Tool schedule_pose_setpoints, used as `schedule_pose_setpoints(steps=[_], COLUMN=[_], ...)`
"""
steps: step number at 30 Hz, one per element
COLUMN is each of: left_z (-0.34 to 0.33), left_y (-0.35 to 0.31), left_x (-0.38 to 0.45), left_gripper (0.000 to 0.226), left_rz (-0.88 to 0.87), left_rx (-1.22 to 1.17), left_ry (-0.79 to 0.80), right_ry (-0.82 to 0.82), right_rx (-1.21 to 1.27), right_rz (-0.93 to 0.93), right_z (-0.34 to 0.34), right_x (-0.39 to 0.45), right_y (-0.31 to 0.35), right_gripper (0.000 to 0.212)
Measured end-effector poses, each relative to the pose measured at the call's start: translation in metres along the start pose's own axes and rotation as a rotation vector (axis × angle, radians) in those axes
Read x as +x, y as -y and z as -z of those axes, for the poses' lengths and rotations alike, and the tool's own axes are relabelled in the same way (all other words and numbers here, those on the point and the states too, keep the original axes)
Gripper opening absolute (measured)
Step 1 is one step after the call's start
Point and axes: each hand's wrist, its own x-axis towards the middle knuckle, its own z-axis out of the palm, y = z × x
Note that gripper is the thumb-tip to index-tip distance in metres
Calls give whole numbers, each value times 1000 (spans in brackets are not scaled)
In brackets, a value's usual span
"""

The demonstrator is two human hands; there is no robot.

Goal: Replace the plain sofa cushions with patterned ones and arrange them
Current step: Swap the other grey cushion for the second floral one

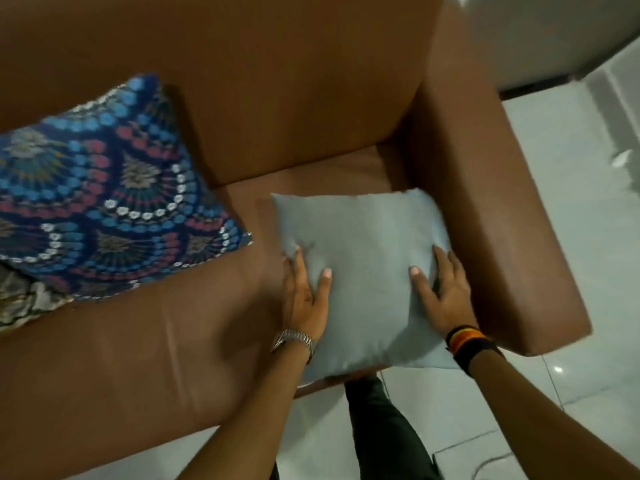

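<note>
Head view: the grey cushion [360,268] lies flat on the sofa [294,98] seat beside the right armrest. The left hand [303,296] and right hand [443,292] grip its opposite side edges, thumbs on top; the fingers appear tucked underneath. The patterned cushion [104,192] leans against the backrest, left of both hands and apart.

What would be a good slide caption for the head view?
Both hands, left hand and right hand, grip the plain grey cushion on the brown sofa, beside a patterned cushion.
</note>
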Motion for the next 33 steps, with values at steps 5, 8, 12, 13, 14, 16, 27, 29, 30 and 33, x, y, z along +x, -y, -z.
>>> schedule_pose_setpoints(steps=[5, 8, 12, 13, 14, 16, 27, 29, 30, 33], left_z=[-3, 20, 93, 116, 129, 151, 88, 89, 91, 94], left_y=[0, -8, -40, -50, -61, -72, -134, -133, -132, -131], left_x=[-3, -6, 7, 9, 9, 14, 90, 94, 95, 92], left_gripper=[78, 81, 69, 74, 79, 81, 116, 136, 141, 142], left_rz=[63, 96, 307, 384, 405, 484, 136, 166, 176, 166], left_rx=[132, 10, -202, -356, -385, -645, -167, -156, -150, -188], left_ry=[-52, -14, 108, 222, 316, 455, -217, -182, -166, -180], right_ry=[182, 229, 251, 365, 417, 417, 49, 49, 63, 27], right_rx=[264, 310, 472, 632, 765, 1036, 526, 537, 529, 556], right_rz=[-256, -167, -123, -142, -145, -113, 152, 142, 128, 119], right_z=[18, 38, 104, 119, 131, 145, 84, 80, 78, 77], right_x=[6, 13, 25, 31, 37, 55, 139, 135, 133, 126], right_y=[-25, -17, 1, 9, 18, 38, 192, 191, 189, 187], right_gripper=[86, 85, 89, 81, 72, 68, 89, 106, 107, 103])
